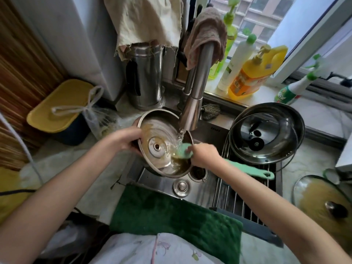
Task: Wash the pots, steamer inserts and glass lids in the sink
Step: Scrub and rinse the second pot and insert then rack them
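Over the stainless steel sink, a round glass lid with steel rim and centre knob, streaked with brownish residue, sits tilted in a steel pot under running water from the brushed steel tap. The left hand grips the lid's left rim with curled fingers. The right hand clasps a mint-green long-handled brush, its head pressed on the lid's right side.

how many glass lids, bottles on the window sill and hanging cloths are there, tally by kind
Glass lids: 3 (one being scrubbed over the sink, one in the pot on the rack, one dirty on the counter)
Bottles on the sill: 4 (green, white, yellow, spray bottle)
Hanging cloths: 2 (beige, brown)
Total: 9
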Tool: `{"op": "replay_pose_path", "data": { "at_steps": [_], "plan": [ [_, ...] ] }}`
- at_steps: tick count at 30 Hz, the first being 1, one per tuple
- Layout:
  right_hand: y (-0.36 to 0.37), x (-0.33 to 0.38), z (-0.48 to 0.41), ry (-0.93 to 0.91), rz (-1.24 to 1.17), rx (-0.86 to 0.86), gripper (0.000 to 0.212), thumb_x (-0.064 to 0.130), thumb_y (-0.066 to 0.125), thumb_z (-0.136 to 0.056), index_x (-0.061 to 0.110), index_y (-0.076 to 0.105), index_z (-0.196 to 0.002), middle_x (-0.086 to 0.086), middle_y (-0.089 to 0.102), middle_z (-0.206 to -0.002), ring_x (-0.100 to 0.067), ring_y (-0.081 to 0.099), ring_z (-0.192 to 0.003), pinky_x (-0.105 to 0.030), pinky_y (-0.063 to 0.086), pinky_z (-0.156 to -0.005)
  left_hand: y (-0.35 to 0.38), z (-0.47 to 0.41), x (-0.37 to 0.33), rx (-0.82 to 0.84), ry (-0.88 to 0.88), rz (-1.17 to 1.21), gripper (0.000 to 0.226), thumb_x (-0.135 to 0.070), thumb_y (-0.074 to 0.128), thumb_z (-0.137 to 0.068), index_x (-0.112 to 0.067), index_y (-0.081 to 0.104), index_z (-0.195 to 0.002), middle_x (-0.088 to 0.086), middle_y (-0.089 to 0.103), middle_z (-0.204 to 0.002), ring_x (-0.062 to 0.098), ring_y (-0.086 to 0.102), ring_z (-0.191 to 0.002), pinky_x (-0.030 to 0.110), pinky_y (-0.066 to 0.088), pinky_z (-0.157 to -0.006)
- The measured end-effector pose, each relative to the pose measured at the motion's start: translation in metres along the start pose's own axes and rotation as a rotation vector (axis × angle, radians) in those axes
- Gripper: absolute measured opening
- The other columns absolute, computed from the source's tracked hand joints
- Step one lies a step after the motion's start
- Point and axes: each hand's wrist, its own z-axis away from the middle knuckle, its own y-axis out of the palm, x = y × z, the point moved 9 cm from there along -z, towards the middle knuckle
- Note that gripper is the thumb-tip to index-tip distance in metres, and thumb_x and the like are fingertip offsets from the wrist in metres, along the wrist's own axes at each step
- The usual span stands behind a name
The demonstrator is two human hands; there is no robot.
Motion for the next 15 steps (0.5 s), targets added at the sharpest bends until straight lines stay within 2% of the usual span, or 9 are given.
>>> {"op": "replay_pose_path", "data": {
  "at_steps": [2,3,5,7,9,11,13,14,15],
  "plan": [
    [0.023,0.017,0.006,-0.034,-0.211,0.199,0.038,0.021,0.050,-0.086,0.037,0.064,-0.118,0.002,0.065,-0.120,-0.019,0.063,-0.098,-0.029,0.052,-0.079,0.003,-0.001,-0.005,-0.022,0.044,0.017,0.066,0.017,0.031,-0.082,-0.010,0.026,-0.142,0.017,0.049,-0.077,0.031,0.058,-0.050,0.036,0.048,-0.031],
    [0.030,0.029,0.009,-0.051,-0.355,0.274,0.037,0.019,0.049,-0.088,0.034,0.064,-0.118,0.002,0.067,-0.112,-0.017,0.063,-0.082,-0.026,0.052,-0.067,0.005,-0.002,-0.007,-0.031,0.067,0.037,0.074,0.018,0.030,-0.081,-0.021,0.023,-0.144,0.017,0.049,-0.085,0.034,0.057,-0.058,0.038,0.048,-0.031],
    [0.035,0.046,0.010,-0.016,-0.683,0.353,0.035,0.014,0.049,-0.091,0.027,0.063,-0.120,0.001,0.062,-0.078,-0.013,0.043,-0.049,-0.019,0.035,-0.040,0.011,-0.005,-0.006,-0.034,0.085,0.096,0.082,0.017,0.030,-0.080,-0.034,0.019,-0.144,0.017,0.051,-0.098,0.037,0.057,-0.064,0.043,0.049,-0.033],
    [0.036,0.045,0.006,0.059,-0.876,0.404,0.034,0.009,0.050,-0.091,0.022,0.062,-0.120,0.001,0.043,-0.062,-0.010,0.028,-0.042,-0.015,0.022,-0.034,0.011,-0.007,-0.002,-0.061,0.098,0.151,0.081,0.013,0.033,-0.081,-0.037,0.020,-0.143,0.015,0.054,-0.099,0.037,0.059,-0.066,0.046,0.050,-0.035],
    [0.038,0.032,-0.001,0.089,-0.812,0.451,0.031,0.013,0.052,-0.090,0.023,0.063,-0.118,0.002,0.039,-0.060,-0.009,0.026,-0.042,-0.016,0.022,-0.035,0.005,-0.006,0.000,-0.106,0.113,0.178,0.081,0.011,0.035,-0.081,-0.040,0.021,-0.141,0.015,0.053,-0.113,0.040,0.060,-0.078,0.049,0.051,-0.037],
    [0.035,0.010,-0.011,0.111,-0.621,0.394,0.029,0.023,0.057,-0.089,0.023,0.066,-0.116,0.001,0.048,-0.063,-0.011,0.038,-0.045,-0.020,0.034,-0.040,0.002,-0.004,0.000,-0.109,0.123,0.163,0.088,0.013,0.036,-0.079,-0.047,0.019,-0.141,0.008,0.048,-0.125,0.044,0.059,-0.087,0.048,0.051,-0.037],
    [0.018,-0.011,-0.026,0.109,-0.356,0.204,0.035,0.029,0.057,-0.085,0.024,0.066,-0.118,-0.004,0.066,-0.091,-0.020,0.063,-0.072,-0.029,0.053,-0.063,0.004,0.001,0.002,-0.092,0.127,0.098,0.096,0.015,0.039,-0.077,-0.052,0.014,-0.141,0.003,0.042,-0.127,0.045,0.059,-0.087,0.045,0.052,-0.038],
    [0.003,-0.017,-0.032,0.095,-0.209,0.065,0.037,0.028,0.056,-0.085,0.028,0.064,-0.121,-0.005,0.067,-0.105,-0.025,0.065,-0.090,-0.032,0.053,-0.076,0.006,0.002,0.002,-0.088,0.137,0.048,0.098,0.012,0.042,-0.075,-0.056,0.014,-0.140,0.003,0.039,-0.130,0.046,0.058,-0.091,0.046,0.053,-0.043],
    [-0.012,-0.018,-0.033,0.068,-0.100,-0.080,0.039,0.026,0.053,-0.088,0.032,0.061,-0.126,-0.007,0.066,-0.112,-0.028,0.064,-0.100,-0.034,0.050,-0.080,0.007,0.002,0.001,-0.084,0.153,-0.009,0.098,0.006,0.046,-0.073,-0.059,0.013,-0.138,0.005,0.035,-0.136,0.047,0.055,-0.103,0.051,0.056,-0.053]
  ]
}}
